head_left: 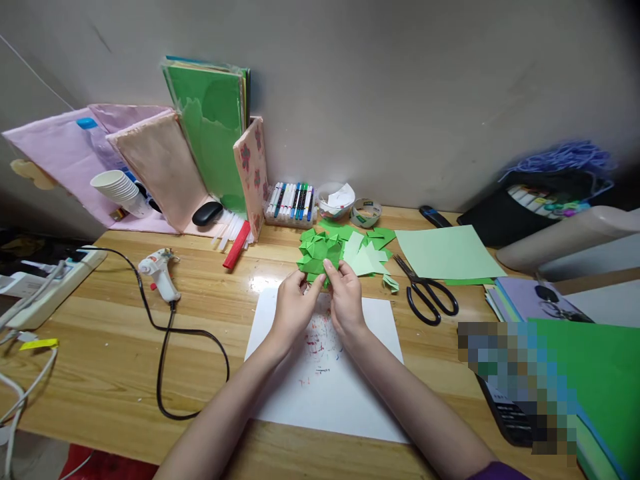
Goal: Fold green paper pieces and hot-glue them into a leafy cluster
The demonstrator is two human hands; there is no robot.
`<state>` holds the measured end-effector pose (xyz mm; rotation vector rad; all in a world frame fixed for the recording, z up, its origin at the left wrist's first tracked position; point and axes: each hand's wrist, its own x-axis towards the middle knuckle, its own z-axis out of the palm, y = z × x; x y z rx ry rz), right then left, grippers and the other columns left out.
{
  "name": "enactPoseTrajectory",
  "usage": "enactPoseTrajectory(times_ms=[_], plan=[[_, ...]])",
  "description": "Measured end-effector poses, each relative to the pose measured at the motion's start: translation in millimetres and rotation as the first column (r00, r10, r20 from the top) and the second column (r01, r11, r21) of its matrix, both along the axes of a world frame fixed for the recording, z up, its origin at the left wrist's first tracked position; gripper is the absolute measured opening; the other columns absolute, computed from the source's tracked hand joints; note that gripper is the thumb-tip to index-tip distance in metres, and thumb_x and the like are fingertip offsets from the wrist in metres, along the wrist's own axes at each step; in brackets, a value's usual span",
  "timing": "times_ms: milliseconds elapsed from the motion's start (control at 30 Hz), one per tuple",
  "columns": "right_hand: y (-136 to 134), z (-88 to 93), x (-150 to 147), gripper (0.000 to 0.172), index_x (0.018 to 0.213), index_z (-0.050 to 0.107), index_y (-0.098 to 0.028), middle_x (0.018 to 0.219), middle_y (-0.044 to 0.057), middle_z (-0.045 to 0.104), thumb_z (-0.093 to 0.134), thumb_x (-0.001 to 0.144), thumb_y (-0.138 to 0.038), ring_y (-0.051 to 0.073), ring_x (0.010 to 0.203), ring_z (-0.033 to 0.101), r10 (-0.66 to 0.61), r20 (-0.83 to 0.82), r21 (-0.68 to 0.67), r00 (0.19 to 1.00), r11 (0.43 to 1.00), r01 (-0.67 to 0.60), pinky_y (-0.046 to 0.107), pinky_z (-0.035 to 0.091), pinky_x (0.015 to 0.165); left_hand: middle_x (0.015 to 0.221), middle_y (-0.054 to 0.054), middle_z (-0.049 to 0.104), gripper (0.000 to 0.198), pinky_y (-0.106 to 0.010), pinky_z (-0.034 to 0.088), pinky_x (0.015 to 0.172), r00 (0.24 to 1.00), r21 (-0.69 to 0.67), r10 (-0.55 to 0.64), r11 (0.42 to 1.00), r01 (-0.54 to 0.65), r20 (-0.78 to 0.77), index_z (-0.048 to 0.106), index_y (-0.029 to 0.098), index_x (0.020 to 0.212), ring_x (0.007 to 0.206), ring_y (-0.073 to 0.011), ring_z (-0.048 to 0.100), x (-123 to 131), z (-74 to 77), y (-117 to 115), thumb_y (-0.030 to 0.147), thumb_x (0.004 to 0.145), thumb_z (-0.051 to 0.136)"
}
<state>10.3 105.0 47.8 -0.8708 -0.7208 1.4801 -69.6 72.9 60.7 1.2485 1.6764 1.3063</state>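
A folded green paper piece (319, 253) is held up above the top edge of a white sheet (325, 400) with coloured marks. My left hand (295, 303) pinches its lower left part, thumb in front. Opposite it, my right hand (346, 298) grips the lower right part, its thumb near the left one. Behind the hands lie green paper pieces (383, 237) and pale green cut pieces (363, 257). Black-handled scissors (427, 293) rest to the right of them. The fingers behind the folded paper are partly hidden.
A glue gun (161, 273) with a black cable lies at left, near a power strip (50, 293). Markers (291, 202), a bowl (336, 200) and a tape roll (365, 213) stand at the back. Pale green paper (445, 251) and green sheets (595, 380) are at right.
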Motion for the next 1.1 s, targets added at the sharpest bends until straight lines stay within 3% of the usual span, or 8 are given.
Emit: enactPoseTrajectory(times_ms=[400, 533, 667, 767, 867, 933, 967, 1100], plan=[[18.9, 3.4, 13.5, 0.026, 0.077, 0.052, -0.018, 0.077, -0.001, 0.058, 0.063, 0.07, -0.04, 0.01, 0.069, 0.055, -0.118, 0.072, -0.015, 0.99, 0.993, 0.119, 0.021, 0.044, 0.065, 0.064, -0.002, 0.061, 0.018, -0.023, 0.039, 0.062, 0.982, -0.1, -0.14, 0.983, 0.153, 0.126, 0.066, 0.016, 0.067, 0.064, -0.0139, 0.053, -13.3, -8.1, -6.7, 0.031, 0.075, 0.058], [24.7, 3.3, 19.5, 0.024, 0.077, 0.052, -0.018, 0.077, -0.002, 0.058, 0.065, 0.07, -0.038, 0.009, 0.07, 0.054, -0.155, 0.063, -0.005, 0.986, 0.988, 0.156, 0.02, 0.044, 0.066, 0.066, 0.001, 0.057, 0.019, -0.018, 0.036, 0.053, 0.935, 0.005, 0.019, 1.0, -0.022, 0.353, 0.065, 0.017, 0.068, 0.056, -0.008, 0.046, -29.8, 6.4, -15.7, 0.035, 0.07, 0.066], [36.1, -2.9, 29.6, 0.027, 0.078, 0.053, -0.017, 0.076, -0.001, 0.058, 0.063, 0.07, -0.04, 0.01, 0.069, 0.054, -0.214, 0.124, 0.032, 0.969, 0.977, 0.212, 0.021, 0.044, 0.064, 0.066, 0.003, 0.054, 0.025, -0.011, 0.032, 0.045, 0.728, 0.084, 0.181, 0.946, -0.312, 0.661, 0.064, 0.016, 0.07, 0.052, -0.0027, 0.042, -62.4, 28.9, -0.1, 0.034, 0.057, 0.077], [51.2, -8.1, 44.8, 0.029, 0.082, 0.054, -0.017, 0.08, 0.001, 0.061, 0.063, 0.07, -0.042, 0.012, 0.072, 0.057, -0.316, 0.138, 0.071, 0.939, 0.949, 0.309, 0.023, 0.046, 0.065, 0.06, 0.005, 0.052, 0.024, -0.009, 0.027, 0.039, 0.711, 0.237, 0.14, 0.883, -0.405, 0.689, 0.064, 0.015, 0.069, 0.045, -0.0005, 0.036, -80.1, 48.9, 40.1, 0.034, 0.059, 0.075], [66.4, -9.7, 63.0, 0.029, 0.084, 0.056, -0.017, 0.085, 0.003, 0.064, 0.062, 0.071, -0.042, 0.014, 0.076, 0.059, -0.408, 0.144, 0.096, 0.901, 0.912, 0.398, 0.025, 0.047, 0.067, 0.063, 0.002, 0.059, 0.019, -0.012, 0.036, 0.047, 0.882, 0.383, 0.171, 0.853, -0.356, 0.44, 0.067, 0.016, 0.074, 0.051, -0.0038, 0.048, -71.4, 67.4, 103.7, 0.034, 0.068, 0.067], [72.9, -8.8, 72.5, 0.028, 0.086, 0.057, -0.018, 0.088, 0.004, 0.065, 0.061, 0.072, -0.042, 0.015, 0.078, 0.06, -0.422, 0.143, 0.115, 0.895, 0.906, 0.408, 0.026, 0.048, 0.069, 0.076, -0.004, 0.067, 0.021, -0.018, 0.045, 0.062, 0.993, 0.442, 0.106, 0.889, -0.116, 0.047, 0.068, 0.015, 0.079, 0.069, -0.0103, 0.059, -52.0, 75.5, 152.6, 0.033, 0.074, 0.059], [74.8, -8.2, 75.6, 0.028, 0.086, 0.057, -0.018, 0.089, 0.004, 0.066, 0.062, 0.072, -0.041, 0.015, 0.079, 0.061, -0.416, 0.143, 0.122, 0.898, 0.908, 0.401, 0.026, 0.048, 0.07, 0.08, -0.005, 0.068, 0.023, -0.021, 0.046, 0.068, 0.988, 0.394, 0.018, 0.918, 0.044, -0.151, 0.068, 0.015, 0.082, 0.074, -0.0121, 0.06, -40.8, 77.2, 176.6, 0.033, 0.078, 0.054], [76.1, -7.1, 78.1, 0.027, 0.084, 0.058, -0.018, 0.086, 0.003, 0.066, 0.063, 0.072, -0.041, 0.015, 0.078, 0.06, -0.376, 0.159, 0.148, 0.913, 0.923, 0.355, 0.026, 0.047, 0.069, 0.068, -0.006, 0.069, 0.014, -0.026, 0.048, 0.067, 0.898, 0.2, -0.241, 0.923, 0.33, -0.369, 0.071, 0.013, 0.077, 0.065, -0.0158, 0.063, -9.3, 66.4, 251.7, 0.012, 0.066, 0.062]])
